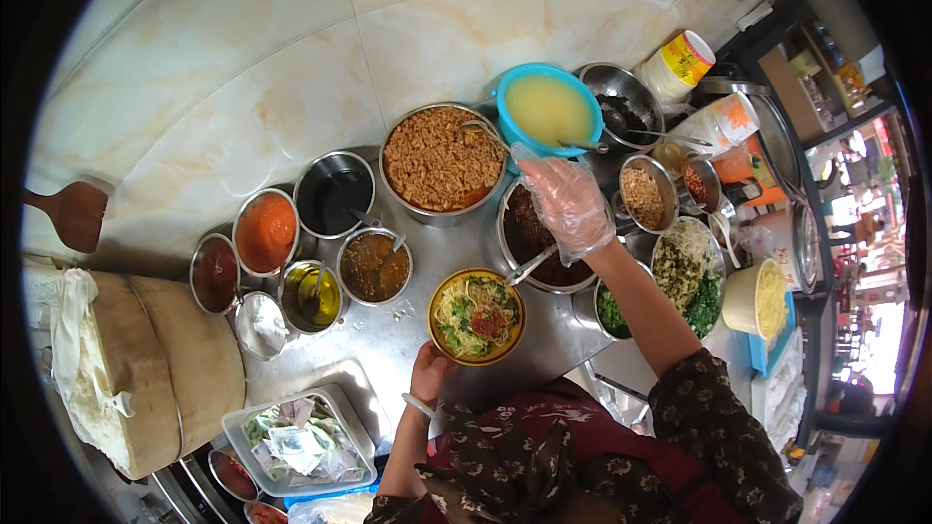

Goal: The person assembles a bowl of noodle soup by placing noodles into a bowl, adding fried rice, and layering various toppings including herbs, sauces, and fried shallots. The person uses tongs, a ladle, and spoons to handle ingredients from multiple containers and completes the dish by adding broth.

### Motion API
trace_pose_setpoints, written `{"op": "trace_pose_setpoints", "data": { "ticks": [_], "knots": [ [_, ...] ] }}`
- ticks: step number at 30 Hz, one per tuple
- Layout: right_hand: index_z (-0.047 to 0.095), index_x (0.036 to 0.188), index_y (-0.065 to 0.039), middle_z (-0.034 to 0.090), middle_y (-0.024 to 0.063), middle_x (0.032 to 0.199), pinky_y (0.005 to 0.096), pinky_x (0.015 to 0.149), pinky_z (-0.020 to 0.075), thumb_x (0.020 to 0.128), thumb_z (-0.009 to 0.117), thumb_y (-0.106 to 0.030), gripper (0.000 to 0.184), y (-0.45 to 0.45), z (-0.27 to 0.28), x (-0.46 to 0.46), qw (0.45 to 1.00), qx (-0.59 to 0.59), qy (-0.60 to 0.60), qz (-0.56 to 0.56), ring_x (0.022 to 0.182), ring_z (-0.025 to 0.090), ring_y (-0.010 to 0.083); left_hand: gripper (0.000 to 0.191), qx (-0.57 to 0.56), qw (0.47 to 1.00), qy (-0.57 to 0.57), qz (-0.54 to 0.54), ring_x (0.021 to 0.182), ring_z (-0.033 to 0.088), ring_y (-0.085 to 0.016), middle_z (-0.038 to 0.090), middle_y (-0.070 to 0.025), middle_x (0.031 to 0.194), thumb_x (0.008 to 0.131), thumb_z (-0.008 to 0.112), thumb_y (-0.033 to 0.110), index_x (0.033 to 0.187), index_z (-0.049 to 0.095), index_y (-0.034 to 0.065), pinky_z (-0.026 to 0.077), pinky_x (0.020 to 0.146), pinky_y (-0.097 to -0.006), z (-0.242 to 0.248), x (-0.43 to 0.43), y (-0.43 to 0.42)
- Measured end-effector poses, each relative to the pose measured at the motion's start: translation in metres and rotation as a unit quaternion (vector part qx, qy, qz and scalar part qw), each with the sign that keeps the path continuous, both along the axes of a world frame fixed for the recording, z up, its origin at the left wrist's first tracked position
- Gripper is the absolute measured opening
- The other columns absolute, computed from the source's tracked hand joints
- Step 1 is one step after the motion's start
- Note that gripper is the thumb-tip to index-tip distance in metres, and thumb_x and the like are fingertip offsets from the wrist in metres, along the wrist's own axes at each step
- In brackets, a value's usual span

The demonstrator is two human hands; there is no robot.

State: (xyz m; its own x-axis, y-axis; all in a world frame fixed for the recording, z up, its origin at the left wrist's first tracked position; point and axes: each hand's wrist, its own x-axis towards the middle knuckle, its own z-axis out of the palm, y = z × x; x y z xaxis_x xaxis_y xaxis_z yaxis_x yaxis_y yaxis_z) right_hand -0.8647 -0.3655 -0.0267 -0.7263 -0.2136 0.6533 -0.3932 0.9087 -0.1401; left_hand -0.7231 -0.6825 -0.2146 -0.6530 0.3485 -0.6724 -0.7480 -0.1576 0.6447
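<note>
My left hand grips the near rim of a yellow bowl on the steel counter. Noodles, chopped greens and a spot of red sauce fill the bowl. Inside a clear plastic glove, my right hand is at the handle end of a metal spoon, its fingertips partly hidden. That spoon's head rests in a steel pot of brown minced topping. Beneath my right hand, a pot of dark red chili sauce holds a ladle whose handle points toward the bowl.
Leftward stand steel pots of dark liquid, red sauce and yellow oil. A blue basin of pale broth is at the back. Chopped greens lie rightward, near stacked paper cups. A plastic tub of banknotes sits front left.
</note>
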Motion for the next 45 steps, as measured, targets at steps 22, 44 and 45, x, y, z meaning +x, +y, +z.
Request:
{"op": "trace_pose_setpoints", "data": {
  "ticks": [22, 44, 45],
  "knots": [
    [0.067, 0.100, -0.014, 0.066, 0.0050, 0.084, 0.0391, 0.068, 0.0507, 0.083, 0.068, -0.015, 0.018, -0.019, -0.032, -0.078, 0.998, -0.056, -0.010, 0.016, 0.075, 0.062, 0.0258, 0.030, -0.088, 0.994, 0.043, 0.042, 0.077, 0.067, -0.019, 0.069, -0.0130, 0.093, 0.088, 0.041, -0.001, 0.113, 0.057, -0.0028, 0.054, 0.070, -0.0284, -0.038, 0.011, -0.015],
    [0.048, 0.132, -0.006, 0.056, 0.0103, 0.084, 0.0407, 0.073, 0.0481, 0.088, 0.062, -0.021, 0.049, -0.038, -0.057, 0.011, 0.989, -0.092, -0.112, -0.033, 0.080, 0.057, 0.0283, 0.019, -0.149, 0.961, 0.202, 0.115, 0.070, 0.062, -0.018, 0.066, -0.0115, 0.080, 0.090, 0.047, 0.007, 0.100, 0.061, -0.0021, 0.050, 0.064, -0.0301, -0.055, 0.015, 0.029],
    [0.046, 0.135, -0.006, 0.056, 0.0100, 0.085, 0.0403, 0.074, 0.0478, 0.088, 0.062, -0.020, 0.051, -0.040, -0.058, 0.015, 0.987, -0.086, -0.131, -0.037, 0.080, 0.057, 0.0276, 0.020, -0.153, 0.960, 0.210, 0.104, 0.070, 0.062, -0.019, 0.066, -0.0116, 0.081, 0.090, 0.047, 0.007, 0.100, 0.061, -0.0022, 0.050, 0.065, -0.0302, -0.057, 0.013, 0.031]
  ]
}}
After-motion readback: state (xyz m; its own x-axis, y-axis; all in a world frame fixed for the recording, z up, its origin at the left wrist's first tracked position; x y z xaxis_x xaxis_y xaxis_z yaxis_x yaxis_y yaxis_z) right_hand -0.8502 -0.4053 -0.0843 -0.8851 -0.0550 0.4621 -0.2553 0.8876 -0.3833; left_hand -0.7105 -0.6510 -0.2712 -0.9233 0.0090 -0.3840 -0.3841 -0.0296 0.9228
